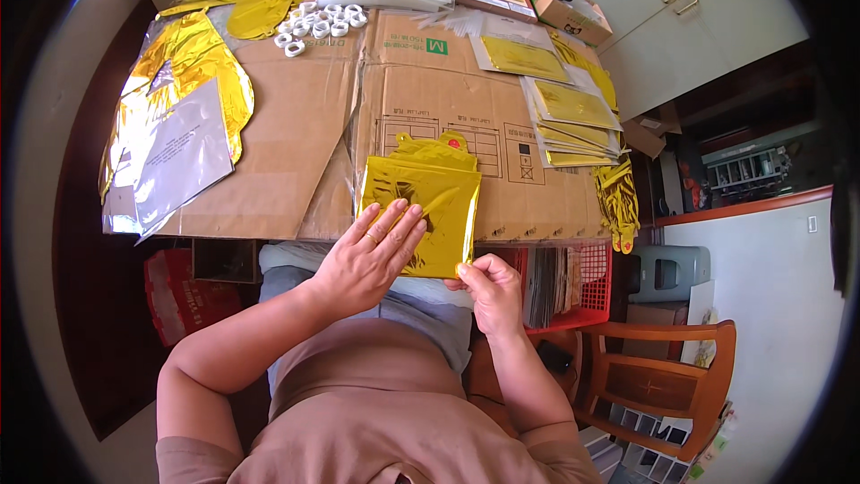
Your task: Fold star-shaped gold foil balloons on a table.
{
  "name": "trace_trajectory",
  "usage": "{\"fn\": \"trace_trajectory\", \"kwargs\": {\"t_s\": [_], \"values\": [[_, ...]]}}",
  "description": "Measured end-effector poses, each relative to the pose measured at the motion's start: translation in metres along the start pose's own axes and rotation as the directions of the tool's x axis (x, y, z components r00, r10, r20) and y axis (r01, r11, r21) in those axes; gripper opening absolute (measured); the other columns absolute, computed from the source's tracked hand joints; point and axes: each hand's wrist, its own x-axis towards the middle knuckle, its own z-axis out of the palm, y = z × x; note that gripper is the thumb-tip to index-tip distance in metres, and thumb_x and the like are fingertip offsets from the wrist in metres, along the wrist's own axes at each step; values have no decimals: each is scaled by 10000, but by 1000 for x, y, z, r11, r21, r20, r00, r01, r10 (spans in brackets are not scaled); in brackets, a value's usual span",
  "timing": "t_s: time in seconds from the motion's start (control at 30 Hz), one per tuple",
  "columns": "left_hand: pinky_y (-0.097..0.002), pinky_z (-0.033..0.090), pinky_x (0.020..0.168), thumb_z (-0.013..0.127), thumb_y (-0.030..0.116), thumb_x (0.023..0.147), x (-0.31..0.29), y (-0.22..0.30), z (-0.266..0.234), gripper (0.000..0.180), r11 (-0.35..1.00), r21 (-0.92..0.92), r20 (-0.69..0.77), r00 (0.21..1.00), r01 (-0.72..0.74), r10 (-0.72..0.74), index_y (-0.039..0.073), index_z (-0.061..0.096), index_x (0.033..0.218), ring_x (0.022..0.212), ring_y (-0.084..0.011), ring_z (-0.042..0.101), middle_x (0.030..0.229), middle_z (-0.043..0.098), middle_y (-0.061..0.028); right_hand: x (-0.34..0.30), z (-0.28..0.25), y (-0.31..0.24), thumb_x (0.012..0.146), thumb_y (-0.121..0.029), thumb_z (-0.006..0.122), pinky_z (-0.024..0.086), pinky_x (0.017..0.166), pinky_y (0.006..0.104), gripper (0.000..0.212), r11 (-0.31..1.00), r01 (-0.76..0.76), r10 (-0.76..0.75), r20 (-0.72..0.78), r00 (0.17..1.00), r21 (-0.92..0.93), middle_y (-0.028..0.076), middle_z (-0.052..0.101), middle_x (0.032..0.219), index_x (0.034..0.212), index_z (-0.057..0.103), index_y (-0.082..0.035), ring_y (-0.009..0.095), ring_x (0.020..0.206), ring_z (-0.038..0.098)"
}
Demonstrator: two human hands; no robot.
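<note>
1. the left hand [372, 255] lies flat, fingers spread, on the folded gold foil balloon [421, 211], pinning it to the cardboard-covered table [296, 125] at its near edge.
2. the right hand [488, 287] pinches the foil's lower right corner, likely to keep the fold tight.
3. packed gold packets [569, 121] sit stacked to the right.

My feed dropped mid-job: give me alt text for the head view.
A person's left hand presses flat on a folded gold foil sheet at the near edge of a cardboard-covered table, while the right hand pinches its lower corner. More gold foil pieces and clear-bagged packs lie around it.
</note>
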Motion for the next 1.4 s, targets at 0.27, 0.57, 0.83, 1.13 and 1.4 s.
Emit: {"fn": "trace_trajectory", "kwargs": {"t_s": [0.27,0.57,0.83,1.13,1.4], "values": [[-525,260,1212,502,147,951,-2,3,3,561,997,-77,-22,1000,12,-13,-25,444,1482,1474,-365,374,1573,407,-203,-5,-2,7,983,-90,642,609,751,345,106,996,89,-89,-27,996,1,137,723,933,1025,598,-3,196,759,725],[-534,255,1214,504,156,937,-3,2,6,579,997,-70,-7,1000,16,-16,-25,442,1483,1485,-370,359,1580,401,-193,-4,5,-4,1003,-307,670,606,726,311,350,973,-201,188,112,976,115,124,711,977,1134,631,15,217,813,744],[-530,254,1215,567,174,910,-5,3,6,619,998,-59,-19,1000,22,-23,-25,439,1482,1491,-368,349,1582,397,-196,-5,7,-8,1033,-237,627,611,679,283,241,965,-215,200,105,974,149,111,728,883,1013,666,0,188,740,740],[-510,292,1190,679,415,895,15,-5,-33,754,925,-364,-10,993,109,-121,-37,461,1458,1456,-390,372,1543,418,-230,-3,10,-11,1029,-197,618,605,679,286,215,974,-197,193,45,980,115,109,735,909,1007,681,8,186,732,740],[-514,226,1224,598,490,948,52,-24,-4,778,988,-146,-49,997,51,-58,-23,412,1502,1499,-364,315,1594,367,-204,-3,7,-9,1014,-200,638,603,662,282,200,965,-211,204,62,977,157,107,734,897,988,680,-7,185,717,740]]}}
